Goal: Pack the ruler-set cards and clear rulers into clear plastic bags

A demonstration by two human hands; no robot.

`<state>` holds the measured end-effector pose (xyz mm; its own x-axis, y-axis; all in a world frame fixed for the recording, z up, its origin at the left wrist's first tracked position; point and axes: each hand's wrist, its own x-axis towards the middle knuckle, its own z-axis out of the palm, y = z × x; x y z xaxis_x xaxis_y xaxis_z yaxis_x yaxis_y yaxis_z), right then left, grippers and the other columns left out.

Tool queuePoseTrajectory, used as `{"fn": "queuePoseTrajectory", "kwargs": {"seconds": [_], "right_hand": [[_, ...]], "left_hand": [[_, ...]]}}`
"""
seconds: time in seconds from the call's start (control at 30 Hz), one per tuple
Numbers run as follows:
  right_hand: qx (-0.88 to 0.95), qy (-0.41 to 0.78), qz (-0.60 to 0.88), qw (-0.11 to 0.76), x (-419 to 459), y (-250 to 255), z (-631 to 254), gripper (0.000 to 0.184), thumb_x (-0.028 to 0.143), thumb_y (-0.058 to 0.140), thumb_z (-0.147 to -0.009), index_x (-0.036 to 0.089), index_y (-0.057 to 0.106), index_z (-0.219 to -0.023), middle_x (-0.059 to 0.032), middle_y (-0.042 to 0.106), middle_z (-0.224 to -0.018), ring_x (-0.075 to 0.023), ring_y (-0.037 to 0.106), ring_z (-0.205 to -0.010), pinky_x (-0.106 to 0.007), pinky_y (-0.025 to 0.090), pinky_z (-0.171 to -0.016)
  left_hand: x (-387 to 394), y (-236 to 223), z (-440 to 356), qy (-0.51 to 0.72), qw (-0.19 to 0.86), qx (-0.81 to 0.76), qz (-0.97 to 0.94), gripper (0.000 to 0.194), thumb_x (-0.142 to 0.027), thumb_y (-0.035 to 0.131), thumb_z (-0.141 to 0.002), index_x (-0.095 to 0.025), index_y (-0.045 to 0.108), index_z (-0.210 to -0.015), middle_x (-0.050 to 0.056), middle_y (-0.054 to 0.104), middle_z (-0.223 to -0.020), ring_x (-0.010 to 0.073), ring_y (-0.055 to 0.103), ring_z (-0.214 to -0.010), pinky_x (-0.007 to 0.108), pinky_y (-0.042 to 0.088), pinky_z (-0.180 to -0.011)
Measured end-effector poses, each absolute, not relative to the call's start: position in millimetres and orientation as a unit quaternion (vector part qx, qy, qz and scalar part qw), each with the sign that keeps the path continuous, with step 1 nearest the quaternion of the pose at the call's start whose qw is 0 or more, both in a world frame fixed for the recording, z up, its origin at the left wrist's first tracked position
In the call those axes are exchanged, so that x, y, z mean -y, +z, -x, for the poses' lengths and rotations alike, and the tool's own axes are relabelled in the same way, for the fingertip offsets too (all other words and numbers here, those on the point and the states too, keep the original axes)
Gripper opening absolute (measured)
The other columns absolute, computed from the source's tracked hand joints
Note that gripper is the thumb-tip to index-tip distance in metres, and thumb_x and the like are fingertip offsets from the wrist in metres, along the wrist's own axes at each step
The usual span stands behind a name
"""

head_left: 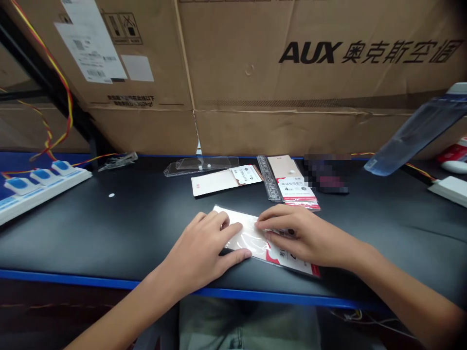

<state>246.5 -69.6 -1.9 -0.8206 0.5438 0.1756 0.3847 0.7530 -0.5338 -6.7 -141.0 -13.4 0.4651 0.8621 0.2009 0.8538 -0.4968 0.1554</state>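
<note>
A clear plastic packet [251, 239] with a white and red printed card lies slantwise near the table's front edge, under both hands. My left hand [207, 248] grips its left end, thumb along the lower edge and curled fingers on top. From the right, my right hand [295, 233] holds the packet with bent fingers, their tips pressing on its middle. Behind it lie a similar card packet [215, 182] and another packet [288, 167] with a red-edged label marked 4. Thin clear plastic pieces [182, 166] rest beside them. A dark patterned strip [269, 180] adjoins the right packet.
A large AUX cardboard box [237, 73] stands along the back. At left is a power strip [44, 187] with plugs and wires; a small white disc [111, 195] lies nearby. A translucent bluish container [412, 131] leans at right, near a white box-like object [450, 189] and a blurred dark item [326, 175].
</note>
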Motion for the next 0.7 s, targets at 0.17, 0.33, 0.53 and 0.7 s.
{"fn": "queuePoseTrajectory", "kwargs": {"seconds": [0.17, 0.33, 0.53, 0.7], "right_hand": [[0.927, 0.202, 0.266, 0.169, 76, -7, -247, 0.026, 0.024, 0.054, -0.1, 0.025, 0.073, -0.118, -0.0057, 0.068, -0.122, -0.0195, 0.065, -0.104, -0.033, 0.05, -0.091], [0.936, 0.162, 0.27, 0.157, 81, -5, -244, 0.025, 0.021, 0.052, -0.1, 0.022, 0.074, -0.113, -0.0065, 0.068, -0.117, -0.0202, 0.066, -0.098, -0.035, 0.05, -0.087], [0.928, 0.182, 0.284, 0.159, 79, -3, -243, 0.025, 0.02, 0.053, -0.099, 0.024, 0.074, -0.111, -0.0056, 0.068, -0.115, -0.0197, 0.066, -0.096, -0.034, 0.051, -0.085], [0.897, 0.256, 0.305, 0.193, 73, 0, -243, 0.019, 0.024, 0.056, -0.097, 0.023, 0.073, -0.104, -0.0055, 0.068, -0.116, -0.0197, 0.065, -0.102, -0.034, 0.05, -0.091]], "left_hand": [[140, -15, 6, 0.145, 0.017, -0.476, -0.867, 0.033, -0.049, 0.058, -0.099, -0.025, 0.065, -0.121, 0.004, 0.062, -0.108, 0.022, 0.057, -0.092, 0.037, 0.042, -0.081], [137, -13, 5, 0.152, 0.006, -0.449, -0.88, 0.039, -0.043, 0.057, -0.101, -0.025, 0.057, -0.135, 0.008, 0.058, -0.134, 0.0262, 0.055, -0.118, 0.04, 0.041, -0.097], [137, -9, 6, 0.115, 0.044, -0.439, -0.89, 0.038, -0.042, 0.047, -0.105, -0.029, 0.052, -0.141, 0.006, 0.056, -0.142, 0.0242, 0.054, -0.125, 0.04, 0.04, -0.103], [135, -8, 6, 0.113, 0.062, -0.425, -0.896, 0.037, -0.04, 0.046, -0.106, -0.029, 0.052, -0.14, 0.006, 0.056, -0.144, 0.0236, 0.051, -0.131, 0.04, 0.038, -0.107]]}}
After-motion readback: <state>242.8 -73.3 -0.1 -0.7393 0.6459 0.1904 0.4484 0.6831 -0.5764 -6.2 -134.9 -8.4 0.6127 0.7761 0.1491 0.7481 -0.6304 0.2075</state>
